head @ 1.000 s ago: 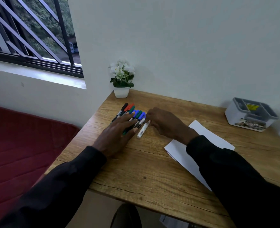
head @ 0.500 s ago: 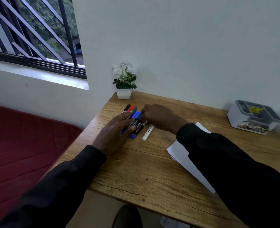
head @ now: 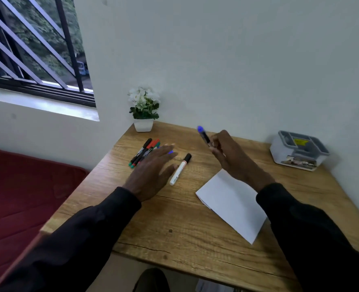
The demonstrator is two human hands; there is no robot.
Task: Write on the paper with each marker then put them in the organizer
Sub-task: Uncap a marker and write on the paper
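We are only starting on this job, as far as we can judge. Our right hand (head: 233,157) is pinching a blue-capped marker (head: 203,135) by its dark barrel and holding it tilted above the far middle of the wooden desk (head: 174,228), cap on and pointing up and away. Our left hand (head: 153,171) is lying flat with straight, spread fingers over the bunch of markers (head: 142,153) near the desk's left edge, gripping nothing. We cannot tell whether it is pressing on them or hovering just above.

The sheet of paper (head: 233,205) is lying slantwise toward the right of the desk's middle, and the part we are seeing is showing no writing. The grey organizer (head: 298,150) is sitting at the far right corner, well apart from the markers, and no marker is showing in its compartments. So every marker is waiting to be uncapped, tried and filed.

The bunch is made up of slim, round, dark barrels with black, red and green caps. A thicker white-barrelled marker (head: 180,169) with a black cap is lying just beside our left fingers. The paper is smooth, thin and rectangular. The organizer looks like hard plastic with rounded corners, and the desk is showing a matt wood grain.
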